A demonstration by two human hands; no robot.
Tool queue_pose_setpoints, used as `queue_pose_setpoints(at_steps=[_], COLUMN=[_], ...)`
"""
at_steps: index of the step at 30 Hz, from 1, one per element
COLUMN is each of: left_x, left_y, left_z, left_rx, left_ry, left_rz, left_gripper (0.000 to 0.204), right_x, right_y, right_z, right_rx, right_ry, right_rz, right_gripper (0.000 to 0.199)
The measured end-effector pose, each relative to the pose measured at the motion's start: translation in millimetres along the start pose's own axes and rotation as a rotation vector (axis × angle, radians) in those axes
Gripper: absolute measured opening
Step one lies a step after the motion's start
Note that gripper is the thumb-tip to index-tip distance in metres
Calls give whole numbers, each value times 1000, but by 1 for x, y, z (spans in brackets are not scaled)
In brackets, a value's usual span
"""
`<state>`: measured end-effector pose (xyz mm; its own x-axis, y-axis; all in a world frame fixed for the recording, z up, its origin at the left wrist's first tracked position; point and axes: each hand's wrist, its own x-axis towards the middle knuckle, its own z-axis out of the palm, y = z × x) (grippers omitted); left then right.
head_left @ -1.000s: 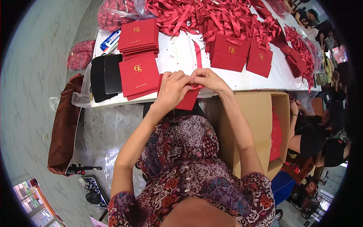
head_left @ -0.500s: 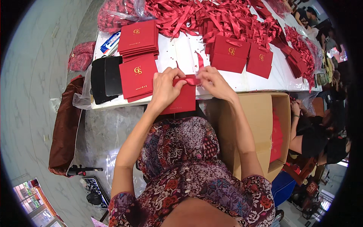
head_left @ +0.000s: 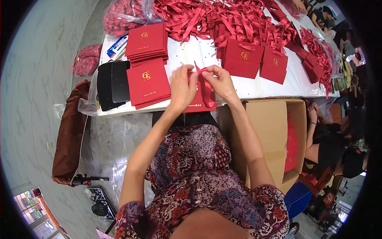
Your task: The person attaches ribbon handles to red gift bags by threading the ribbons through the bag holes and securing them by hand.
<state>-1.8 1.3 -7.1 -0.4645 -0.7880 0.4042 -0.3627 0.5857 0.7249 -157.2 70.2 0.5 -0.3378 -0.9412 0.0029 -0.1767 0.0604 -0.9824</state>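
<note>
A flat red paper bag (head_left: pixel 205 104) with gold print lies at the near edge of the white table, directly in front of me. My right hand (head_left: pixel 219 83) pinches a red ribbon (head_left: pixel 207 93) at the bag's top; one length hangs down over the bag's face and a thin end sticks up. My left hand (head_left: pixel 184 88) lies over the bag's left side, fingers stretched and slightly blurred, thumb apart from them. Just left of it is a stack of similar red bags (head_left: pixel 148 81), with another stack (head_left: pixel 146 40) behind.
Red ribbons (head_left: pixel 238 22) heap across the back of the table (head_left: pixel 187 51). Ribboned bags (head_left: pixel 242 57) stand at the right. A black pouch (head_left: pixel 105 85) lies at the left. An open cardboard box (head_left: pixel 264 131) with red bags stands by my right arm. Other people are at far right.
My right hand has moved left and drawn the ribbon in, so it now hangs over the bag. The left hand has loosened its pinch and shifted right. The bag sits slightly farther forward.
</note>
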Motion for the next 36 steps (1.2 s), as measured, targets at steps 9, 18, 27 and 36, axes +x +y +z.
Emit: queue_pose_setpoints(at_steps=[9,18,27,36], left_x=[-66,-48,-26,-35], left_y=[11,-10,-10,-18], left_z=[0,-38,-49,-42], left_rx=[-826,-777,-772,-890], left_ry=[-388,-462,-479,-303], left_rz=[-435,-553,-673,-634], left_gripper=[22,17,15,10], right_x=[17,-7,-36,-39], right_y=[9,1,-14,-12], right_z=[13,-4,21,27], right_rx=[-79,-596,-355,-427], right_ry=[213,394,-187,-150], right_rz=[13,-406,-449,-414], right_gripper=[19,24,22,15])
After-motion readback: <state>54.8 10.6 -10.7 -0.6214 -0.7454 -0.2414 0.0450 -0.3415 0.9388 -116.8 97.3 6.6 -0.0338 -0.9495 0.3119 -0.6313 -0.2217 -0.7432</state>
